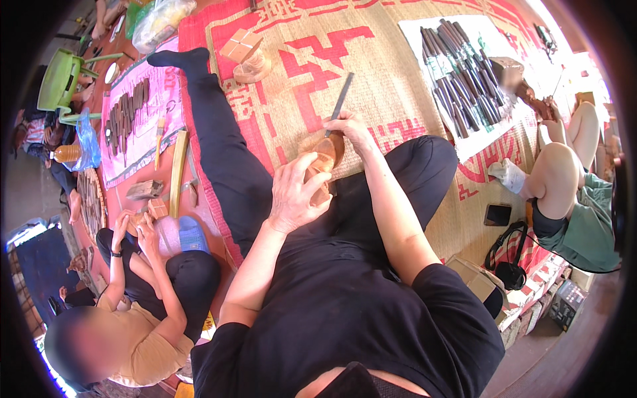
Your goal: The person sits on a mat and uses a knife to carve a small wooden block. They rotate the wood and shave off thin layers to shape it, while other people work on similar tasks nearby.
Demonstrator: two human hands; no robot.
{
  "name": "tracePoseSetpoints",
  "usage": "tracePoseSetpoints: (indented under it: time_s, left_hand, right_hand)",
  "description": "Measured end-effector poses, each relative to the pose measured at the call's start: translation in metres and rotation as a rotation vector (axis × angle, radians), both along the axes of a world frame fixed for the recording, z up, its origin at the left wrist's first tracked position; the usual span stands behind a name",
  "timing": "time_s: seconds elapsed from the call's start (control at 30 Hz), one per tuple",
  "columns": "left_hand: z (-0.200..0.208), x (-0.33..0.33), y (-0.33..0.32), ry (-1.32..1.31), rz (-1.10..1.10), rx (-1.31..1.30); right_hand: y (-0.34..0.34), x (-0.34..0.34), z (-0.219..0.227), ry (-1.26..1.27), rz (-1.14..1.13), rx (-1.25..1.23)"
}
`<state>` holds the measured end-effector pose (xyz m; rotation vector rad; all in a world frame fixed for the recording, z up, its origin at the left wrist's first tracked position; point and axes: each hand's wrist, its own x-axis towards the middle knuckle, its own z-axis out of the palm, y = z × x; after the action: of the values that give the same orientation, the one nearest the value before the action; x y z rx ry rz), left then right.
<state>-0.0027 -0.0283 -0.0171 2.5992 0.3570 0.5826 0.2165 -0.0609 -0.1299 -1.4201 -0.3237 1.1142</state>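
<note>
Left grip (292, 196) cupped over a carved wooden piece (324, 161), fingers parted across its face, holding it above the lap. Right grip (353, 131) is closed around a dark flat hand tool (342, 95), a long length jutting past the knuckles, away from the body; the low end goes down by the wood, and whether it touches cannot be told. Wood lies between both grips, just beyond the left fingertips and near side of the right. Judged hazard: the tool skidding over the curved wood into the left fingers, which lie close to its low end. Likely cause: too hard a push, or the piece rolling, as only hands visibly steady it; any support beneath is hidden. A slip toward the body could reach the trousers (233, 142). Beyond the grips and to the left, a pale wood block (241, 45) touching or near a rounded wood piece (253, 67) on the woven mat (391, 66); well right, rows of dark tools (464, 79).
</note>
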Motion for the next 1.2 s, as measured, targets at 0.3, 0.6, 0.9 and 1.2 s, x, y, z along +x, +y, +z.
tracePoseSetpoints:
  time_s: [0.3,0.6,0.9,1.2]
  left_hand:
    - [-0.001,-0.001,-0.003,-0.004,0.006,0.000]
    - [0.001,0.002,0.000,-0.013,-0.012,0.005]
    - [0.002,0.002,0.000,-0.006,-0.013,-0.018]
    - [-0.005,-0.019,0.022,-0.193,0.347,-0.391]
  right_hand:
    - [-0.004,0.012,-0.014,0.085,-0.210,0.056]
    - [0.000,0.012,-0.012,-0.004,-0.311,0.017]
    - [0.002,-0.004,-0.001,0.091,-0.267,0.067]
    - [-0.013,0.009,-0.004,0.148,-0.479,0.070]
